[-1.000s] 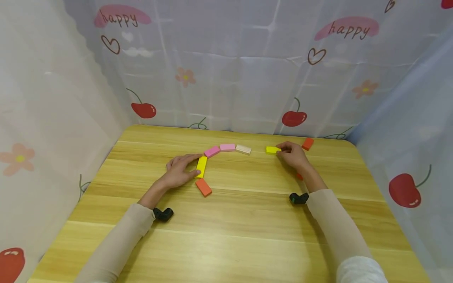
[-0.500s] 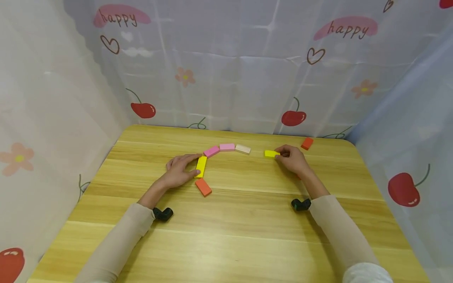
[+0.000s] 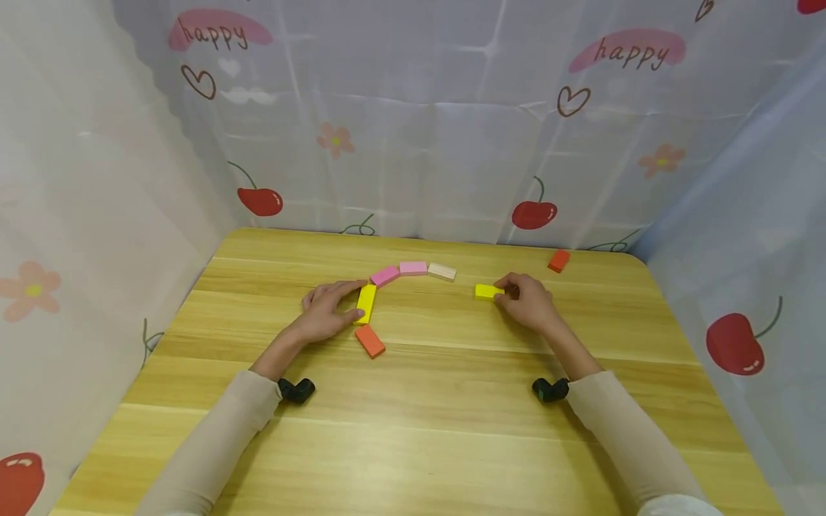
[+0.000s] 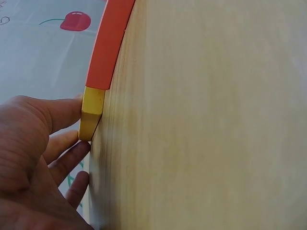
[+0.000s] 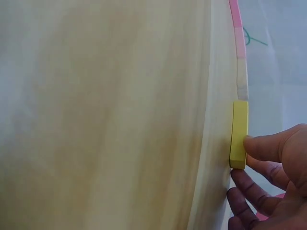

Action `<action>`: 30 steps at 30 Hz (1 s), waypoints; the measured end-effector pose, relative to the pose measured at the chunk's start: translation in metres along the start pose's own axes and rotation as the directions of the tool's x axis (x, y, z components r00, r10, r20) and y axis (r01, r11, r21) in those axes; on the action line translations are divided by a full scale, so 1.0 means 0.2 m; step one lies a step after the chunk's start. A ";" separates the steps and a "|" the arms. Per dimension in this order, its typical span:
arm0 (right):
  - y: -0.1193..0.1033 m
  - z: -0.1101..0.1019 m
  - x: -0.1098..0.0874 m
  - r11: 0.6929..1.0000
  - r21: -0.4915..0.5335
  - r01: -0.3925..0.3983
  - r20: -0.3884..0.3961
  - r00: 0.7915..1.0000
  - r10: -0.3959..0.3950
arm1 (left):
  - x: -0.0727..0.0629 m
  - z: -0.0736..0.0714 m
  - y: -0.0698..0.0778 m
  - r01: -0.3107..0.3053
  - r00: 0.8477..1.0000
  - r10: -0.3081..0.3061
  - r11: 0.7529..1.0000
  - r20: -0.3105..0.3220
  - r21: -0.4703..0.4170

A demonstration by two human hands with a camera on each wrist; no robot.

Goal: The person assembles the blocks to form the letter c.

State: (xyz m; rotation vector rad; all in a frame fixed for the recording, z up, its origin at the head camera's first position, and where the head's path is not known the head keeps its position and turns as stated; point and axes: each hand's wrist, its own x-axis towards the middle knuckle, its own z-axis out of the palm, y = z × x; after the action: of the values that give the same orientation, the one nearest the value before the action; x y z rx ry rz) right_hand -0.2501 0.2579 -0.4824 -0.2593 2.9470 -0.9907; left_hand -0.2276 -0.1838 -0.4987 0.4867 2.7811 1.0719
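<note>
My left hand (image 3: 325, 313) holds a yellow block (image 3: 366, 304), thumb at its near end and forefinger at its far end. An orange-red block (image 3: 370, 342) lies slanted just below that block. From its far end, a dark pink block (image 3: 385, 276), a light pink block (image 3: 413, 268) and a plain wooden block (image 3: 442, 271) curve rightward. My right hand (image 3: 528, 301) pinches the right end of a second yellow block (image 3: 487, 292), which is right of the wooden block and apart from it. In the right wrist view the thumb presses this yellow block's (image 5: 239, 134) side.
Another orange-red block (image 3: 558, 261) lies near the table's back right edge, beyond my right hand. Printed curtains (image 3: 419, 143) hang behind and beside the wooden table (image 3: 413, 430). Black wrist devices (image 3: 297, 391) sit at both sleeves.
The right hand has drawn its yellow block toward me and slightly left. An orange-red patch that showed beneath the right wrist is now hidden. The left hand stays in place.
</note>
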 end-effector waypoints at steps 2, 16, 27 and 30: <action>-0.01 0.00 -0.02 1.000 -0.001 0.004 -0.006 1.000 -0.004 | 0.00 0.00 0.00 -0.005 1.000 0.005 1.000 -0.004 -0.001; -0.05 0.05 -0.11 0.999 -0.034 0.024 -0.003 1.000 -0.024 | 0.00 0.01 0.00 -0.012 1.000 0.012 1.000 -0.014 0.004; -0.10 0.07 -0.19 0.997 -0.022 0.078 0.017 0.997 -0.078 | -0.01 0.01 0.01 -0.004 1.000 0.004 1.000 -0.023 -0.002; -0.11 0.08 -0.21 0.994 -0.042 0.101 0.028 0.995 -0.100 | 0.00 0.01 0.00 -0.012 1.000 0.012 1.000 -0.024 -0.005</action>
State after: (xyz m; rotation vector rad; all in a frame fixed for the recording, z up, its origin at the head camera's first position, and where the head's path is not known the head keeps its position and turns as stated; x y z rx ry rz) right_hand -0.2031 0.2371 -0.4832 -0.4221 2.9609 -0.9276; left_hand -0.2263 -0.1828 -0.5011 0.4936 2.7990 1.0950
